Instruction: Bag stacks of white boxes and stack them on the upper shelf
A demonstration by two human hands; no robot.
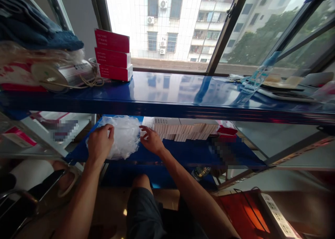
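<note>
A crumpled heap of clear plastic bags (125, 136) lies on the lower blue shelf between my hands. My left hand (101, 143) is at its left edge, the fingers curled and pressed together; whether plastic is caught in them does not show. My right hand (152, 140) hovers at the heap's right side, with thumb and fingers bent but apart and nothing visible between them. Just beyond it, a row of thin white boxes (183, 130) stands packed side by side on the shelf. Red boxes (227, 128) are at the row's right end.
An upper blue shelf (167, 88) overhangs the work area. On it stand three stacked red boxes (112, 55), a silver cylinder with cord (70, 74) and a clear blue-tinted plastic piece (258, 78). Below right, a power strip (278, 216) lies near an orange surface.
</note>
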